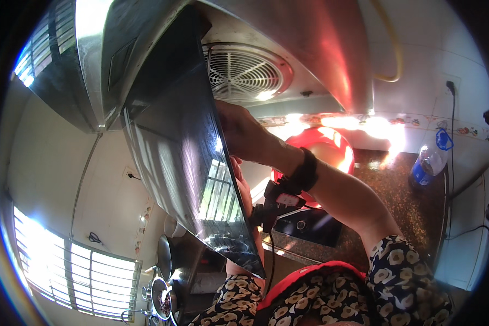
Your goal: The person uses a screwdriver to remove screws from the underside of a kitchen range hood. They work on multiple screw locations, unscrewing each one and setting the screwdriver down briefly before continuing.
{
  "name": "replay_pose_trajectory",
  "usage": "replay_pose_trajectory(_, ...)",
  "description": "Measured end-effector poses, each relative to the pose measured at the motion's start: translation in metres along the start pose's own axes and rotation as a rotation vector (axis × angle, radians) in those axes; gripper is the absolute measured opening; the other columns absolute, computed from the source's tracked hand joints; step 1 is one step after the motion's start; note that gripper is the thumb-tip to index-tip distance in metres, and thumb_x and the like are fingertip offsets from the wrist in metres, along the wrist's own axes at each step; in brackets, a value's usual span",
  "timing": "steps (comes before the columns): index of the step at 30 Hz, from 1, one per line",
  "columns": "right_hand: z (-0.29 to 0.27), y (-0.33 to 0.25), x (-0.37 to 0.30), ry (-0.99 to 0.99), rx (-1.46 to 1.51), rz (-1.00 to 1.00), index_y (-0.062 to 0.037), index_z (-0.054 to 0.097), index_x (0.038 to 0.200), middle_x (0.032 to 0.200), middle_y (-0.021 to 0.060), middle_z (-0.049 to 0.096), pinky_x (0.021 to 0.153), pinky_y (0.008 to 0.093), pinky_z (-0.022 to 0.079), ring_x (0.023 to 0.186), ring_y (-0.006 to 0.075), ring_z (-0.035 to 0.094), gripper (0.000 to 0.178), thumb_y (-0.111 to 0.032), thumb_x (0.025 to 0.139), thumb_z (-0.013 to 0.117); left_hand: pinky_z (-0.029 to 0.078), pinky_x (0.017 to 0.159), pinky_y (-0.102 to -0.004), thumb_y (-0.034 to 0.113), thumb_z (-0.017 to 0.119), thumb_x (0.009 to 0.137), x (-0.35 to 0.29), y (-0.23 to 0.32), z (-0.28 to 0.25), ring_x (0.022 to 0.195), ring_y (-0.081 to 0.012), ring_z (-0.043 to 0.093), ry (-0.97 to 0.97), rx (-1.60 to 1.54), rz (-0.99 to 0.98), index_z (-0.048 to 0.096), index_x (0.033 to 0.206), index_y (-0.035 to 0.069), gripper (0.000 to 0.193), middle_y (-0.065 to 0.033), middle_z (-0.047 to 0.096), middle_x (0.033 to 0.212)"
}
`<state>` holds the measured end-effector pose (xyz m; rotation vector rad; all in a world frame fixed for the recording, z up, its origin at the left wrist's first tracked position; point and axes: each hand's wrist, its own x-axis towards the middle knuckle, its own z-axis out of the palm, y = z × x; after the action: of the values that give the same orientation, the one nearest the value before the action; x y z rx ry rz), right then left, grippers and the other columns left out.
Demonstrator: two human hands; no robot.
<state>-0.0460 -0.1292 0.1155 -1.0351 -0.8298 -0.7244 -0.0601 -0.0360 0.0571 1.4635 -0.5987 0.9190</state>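
A dark glossy panel (174, 130) of the range hood hangs tilted in front of me, and it reflects a barred window. Past its right edge my right hand (236, 127) reaches in below the round vent grille (239, 73); the panel hides its fingers. My left hand (242, 179) is lower, close behind the same edge, with only a strip of hand and forearm in sight. Whether either hand grips the panel or something behind it is hidden. A black strap (304, 171) circles my right wrist, and a black strapped device (280, 201) sits near my left wrist.
Beneath my arms, a red basin (345, 155) and a black stove (309, 225) stand on the speckled counter (386, 185). A clear bottle (426, 165) with a blue label is at the right. At lower left is a pan with food (161, 299), near a barred window (92, 271).
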Motion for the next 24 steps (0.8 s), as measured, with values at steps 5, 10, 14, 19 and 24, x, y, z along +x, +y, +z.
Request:
replay_pose_trajectory(5,-0.008,0.005,-0.006,0.021,0.011,0.178,-0.0005,0.059,0.095,0.072,0.0026,0.058,0.056,0.0254,0.046,0.065,0.0075,0.054,0.019,-0.013,0.085,0.070,0.039,0.049,-0.0216,0.037,0.044,0.102,-0.004,-0.014,-0.007,0.054,-0.0102,0.047,-0.044,-0.008,0.116,0.059,0.111,-0.002,0.043,-0.0035,0.057,0.076)
replay_pose_trajectory(10,-0.005,0.004,-0.002,0.075,-0.201,0.080,-0.0001,0.058,0.095,0.072,0.0044,0.059,0.057,0.0264,0.047,0.067,0.0083,0.056,0.021,-0.013,0.084,0.071,0.045,0.056,-0.0217,0.036,0.043,0.102,-0.009,-0.014,0.004,0.066,-0.0124,0.055,0.134,0.314,0.097,0.057,0.122,-0.003,0.046,-0.0064,0.061,0.090)
replay_pose_trajectory(14,-0.006,0.004,-0.005,0.018,-0.158,0.044,-0.0002,0.057,0.100,0.073,0.0046,0.060,0.058,0.0266,0.048,0.069,0.0079,0.056,0.023,-0.012,0.085,0.070,0.046,0.062,-0.0224,0.039,0.043,0.101,-0.008,0.019,0.000,0.077,-0.0122,0.058,0.014,-0.132,-0.214,0.055,0.125,0.002,0.046,-0.0062,0.061,0.105)
replay_pose_trajectory(19,-0.011,-0.004,-0.010,-0.037,-0.050,0.147,-0.0004,0.054,0.106,0.075,0.0033,0.060,0.061,0.0255,0.049,0.071,0.0069,0.055,0.029,-0.010,0.084,0.070,0.041,0.061,-0.0213,0.044,0.046,0.100,0.002,0.045,-0.001,0.079,-0.0101,0.056,-0.117,-0.531,-0.376,0.054,0.126,0.009,0.045,-0.0030,0.060,0.113)
replay_pose_trajectory(24,-0.010,-0.015,-0.010,-0.031,0.047,0.305,-0.0003,0.056,0.104,0.074,0.0009,0.058,0.059,0.0246,0.046,0.070,0.0059,0.052,0.025,-0.010,0.085,0.069,0.035,0.055,-0.0217,0.046,0.046,0.099,-0.004,0.027,-0.002,0.071,-0.0083,0.052,-0.063,-0.429,-0.358,0.053,0.124,0.007,0.047,-0.0023,0.060,0.101)
